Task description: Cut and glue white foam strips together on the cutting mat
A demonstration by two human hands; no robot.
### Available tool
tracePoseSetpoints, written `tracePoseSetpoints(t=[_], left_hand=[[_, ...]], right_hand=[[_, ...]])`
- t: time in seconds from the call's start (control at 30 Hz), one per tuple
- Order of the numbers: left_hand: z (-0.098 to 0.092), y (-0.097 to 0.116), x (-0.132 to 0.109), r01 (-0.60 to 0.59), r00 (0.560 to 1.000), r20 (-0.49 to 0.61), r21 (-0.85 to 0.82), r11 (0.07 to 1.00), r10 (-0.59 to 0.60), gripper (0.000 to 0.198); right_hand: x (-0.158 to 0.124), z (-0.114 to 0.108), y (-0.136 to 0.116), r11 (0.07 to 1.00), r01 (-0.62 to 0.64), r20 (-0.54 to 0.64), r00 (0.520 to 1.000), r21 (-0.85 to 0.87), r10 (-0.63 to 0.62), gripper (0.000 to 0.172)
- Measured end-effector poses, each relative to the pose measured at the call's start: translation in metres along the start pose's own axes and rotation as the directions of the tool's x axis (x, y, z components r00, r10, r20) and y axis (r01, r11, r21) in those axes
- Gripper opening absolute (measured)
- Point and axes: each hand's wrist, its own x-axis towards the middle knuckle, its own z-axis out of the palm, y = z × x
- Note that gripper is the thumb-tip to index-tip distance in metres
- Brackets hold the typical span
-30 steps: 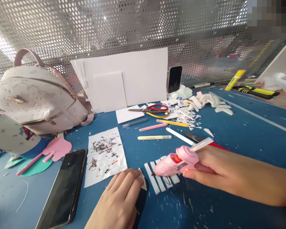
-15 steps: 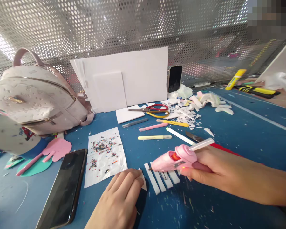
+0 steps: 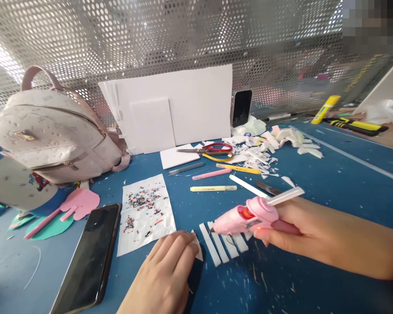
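My right hand [image 3: 301, 233] grips a pink hot glue gun [image 3: 245, 217] with a white glue stick poking out of its back. Its nozzle hovers just above several white foam strips [image 3: 222, 245] lying side by side on the blue table. My left hand [image 3: 167, 274] rests at the bottom centre, fingertips pressing down a small white strip [image 3: 197, 249] at the left of the row.
A black phone [image 3: 88, 257] lies at lower left beside a white sheet strewn with confetti [image 3: 146, 211]. A pale pink backpack [image 3: 55, 131], white boards [image 3: 173, 109], scissors [image 3: 209, 149], pens [image 3: 212, 188] and foam scraps [image 3: 265, 150] fill the back. A perforated metal screen [image 3: 183, 39] stands behind.
The glue gun lifted slightly, its nozzle first sliding left along the strips and then easing back right. My left hand stayed on the small strip.
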Motion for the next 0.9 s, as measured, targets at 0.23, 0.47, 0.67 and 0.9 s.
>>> tracePoseSetpoints(t=[0.23,0.47,0.67,0.9], left_hand=[[-0.01,0.007,0.003,0.064,0.993,0.096,-0.017,0.998,-0.062,0.056],[-0.008,0.009,0.003,0.086,0.993,0.083,-0.026,0.996,-0.084,0.057],[-0.01,0.008,0.003,0.075,0.994,0.086,-0.017,0.997,-0.073,0.06],[-0.01,0.008,0.003,0.064,0.994,0.087,-0.021,0.998,-0.062,0.059]], right_hand=[[0.005,0.005,-0.014,0.999,-0.012,0.132,0.991,0.049,0.005,0.052],[0.002,0.007,-0.006,0.999,-0.023,0.116,0.993,0.026,0.02,0.054],[-0.001,0.006,-0.002,0.998,-0.059,0.107,0.992,-0.029,0.062,0.05],[-0.001,0.004,-0.004,1.0,-0.02,0.117,0.993,-0.018,0.022,0.049]])
